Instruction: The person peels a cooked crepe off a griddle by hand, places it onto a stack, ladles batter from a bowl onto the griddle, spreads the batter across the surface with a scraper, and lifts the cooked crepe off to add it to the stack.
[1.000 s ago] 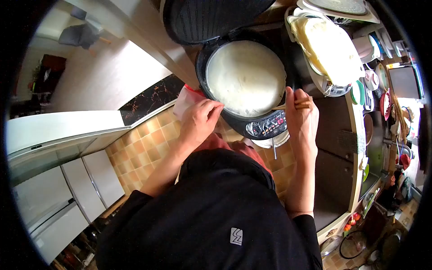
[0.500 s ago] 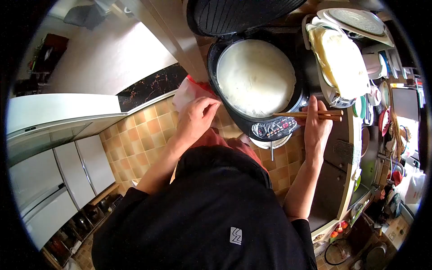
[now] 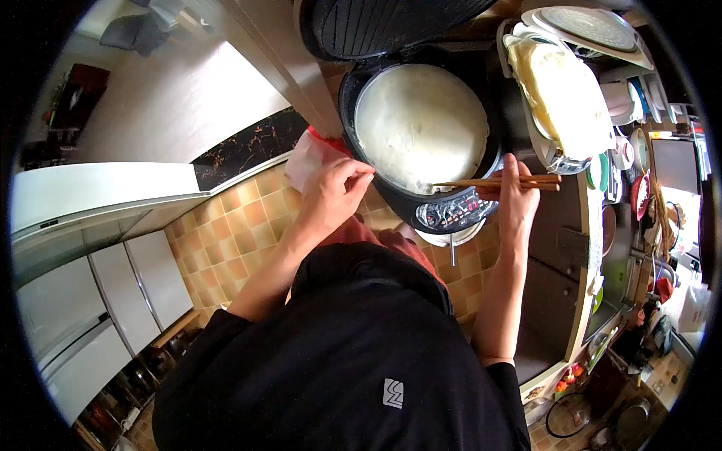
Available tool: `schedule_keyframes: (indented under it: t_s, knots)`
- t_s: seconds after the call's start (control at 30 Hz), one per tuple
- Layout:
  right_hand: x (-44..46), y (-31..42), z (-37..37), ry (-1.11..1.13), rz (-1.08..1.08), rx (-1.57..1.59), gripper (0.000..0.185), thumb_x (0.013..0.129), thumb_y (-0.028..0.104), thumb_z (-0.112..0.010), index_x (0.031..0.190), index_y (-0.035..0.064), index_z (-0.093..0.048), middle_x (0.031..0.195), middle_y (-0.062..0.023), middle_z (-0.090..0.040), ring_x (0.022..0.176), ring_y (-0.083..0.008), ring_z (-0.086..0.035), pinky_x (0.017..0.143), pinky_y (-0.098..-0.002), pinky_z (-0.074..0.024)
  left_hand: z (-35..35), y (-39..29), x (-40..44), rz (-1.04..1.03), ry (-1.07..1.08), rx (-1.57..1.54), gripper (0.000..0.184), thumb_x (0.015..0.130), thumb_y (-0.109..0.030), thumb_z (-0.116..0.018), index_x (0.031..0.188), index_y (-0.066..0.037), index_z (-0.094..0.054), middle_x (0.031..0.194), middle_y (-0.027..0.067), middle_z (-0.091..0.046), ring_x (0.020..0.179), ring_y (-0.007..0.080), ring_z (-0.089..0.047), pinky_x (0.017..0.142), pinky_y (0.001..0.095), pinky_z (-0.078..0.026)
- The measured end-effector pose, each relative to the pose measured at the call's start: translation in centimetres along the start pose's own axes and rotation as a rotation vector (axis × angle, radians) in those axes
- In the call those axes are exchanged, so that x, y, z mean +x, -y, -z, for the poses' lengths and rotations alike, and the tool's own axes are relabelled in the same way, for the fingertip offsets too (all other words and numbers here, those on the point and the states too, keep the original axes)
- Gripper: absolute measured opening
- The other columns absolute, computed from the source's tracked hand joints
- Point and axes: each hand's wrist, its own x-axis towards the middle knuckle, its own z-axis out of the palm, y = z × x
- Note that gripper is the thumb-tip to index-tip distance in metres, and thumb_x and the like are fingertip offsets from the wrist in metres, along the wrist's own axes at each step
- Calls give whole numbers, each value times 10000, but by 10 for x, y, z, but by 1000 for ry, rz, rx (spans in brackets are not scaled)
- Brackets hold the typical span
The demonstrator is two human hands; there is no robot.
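Note:
A round black electric griddle (image 3: 347,124) stands with its ridged lid (image 3: 383,26) raised. Inside it lies a thin, pale white sheet of batter (image 3: 421,124), its near edge crumpled. My right hand (image 3: 519,197), at the griddle's right front, is closed around wooden chopsticks (image 3: 541,183). Their tips reach the sheet's near edge; I cannot tell whether they grip it. At the left front rim is my left hand (image 3: 335,194), thumb and fingers pinched together. Whatever it may hold is hidden. The control panel (image 3: 451,214) faces me.
Right of the griddle, a tray holds a stack of pale yellow flat sheets (image 3: 560,94). Dishes and bowls (image 3: 624,154) crowd the counter beyond. A round white stool (image 3: 459,237) is partly visible below the griddle. A white refrigerator (image 3: 98,278) is at left.
My right hand has moved left, carrying the chopstick tips inward along the near edge of the sheet. My left hand stays near the rim. The whole view has shifted slightly.

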Motion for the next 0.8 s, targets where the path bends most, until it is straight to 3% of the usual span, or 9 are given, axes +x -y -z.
schedule_keyframes:
  t_s: [0.07, 0.27, 0.37, 0.47, 0.6, 0.7, 0.8]
  knots:
    - [-4, 5, 6, -37, -24, 129, 430, 1017, 352, -601, 845, -42, -626, 706, -108, -639, 568, -197, -695, 502, -286, -598, 0, 1, -1, 18, -7, -9, 96, 892, -47, -712, 981, -12, -706, 877, 89, -708, 751, 176, -685, 651, 291, -529]
    - [-6, 10, 8, 50, 36, -49, 424, 1025, 382, -584, 889, -14, -650, 715, -66, -640, 584, -151, -683, 506, -277, -561, -2, -4, 2, 7, 16, 17, 96, 883, -53, -724, 969, -15, -710, 870, 86, -707, 737, 162, -683, 641, 279, -526]
    - [-5, 11, -4, 103, 3, -97, 443, 1027, 378, -579, 879, -33, -649, 708, -77, -641, 592, -164, -689, 522, -288, -567, -6, -10, 5, 40, 9, 1, 80, 860, -105, -730, 899, -45, -695, 838, 90, -701, 761, 255, -691, 674, 356, -531]
    - [3, -3, -13, 147, -13, -68, 455, 1027, 381, -570, 869, -41, -640, 701, -102, -645, 595, -200, -702, 514, -305, -589, -6, -9, 5, 12, 38, 34, 88, 877, -66, -732, 947, -15, -712, 832, 65, -689, 684, 136, -651, 621, 267, -515]
    - [3, -4, -14, 155, -79, 42, 419, 1047, 330, -525, 866, -34, -627, 681, -124, -645, 573, -188, -684, 506, -301, -572, -6, -8, 5, 13, 37, 30, 86, 877, -70, -733, 939, -15, -709, 813, 57, -677, 660, 129, -633, 612, 268, -510]
    - [11, -11, 3, 103, -87, 88, 434, 1009, 371, -586, 896, -47, -619, 719, -148, -658, 568, -234, -702, 494, -303, -596, -4, -8, 5, 7, 22, 43, 82, 879, -69, -730, 937, -15, -708, 814, 57, -675, 661, 130, -631, 608, 270, -508]
    - [7, 2, 21, -19, -14, 173, 380, 1010, 345, -582, 877, -8, -623, 724, -109, -642, 588, -200, -695, 530, -313, -606, -2, -6, 3, 12, 9, 51, 83, 880, -65, -727, 944, -15, -708, 821, 61, -674, 667, 133, -631, 608, 273, -508]
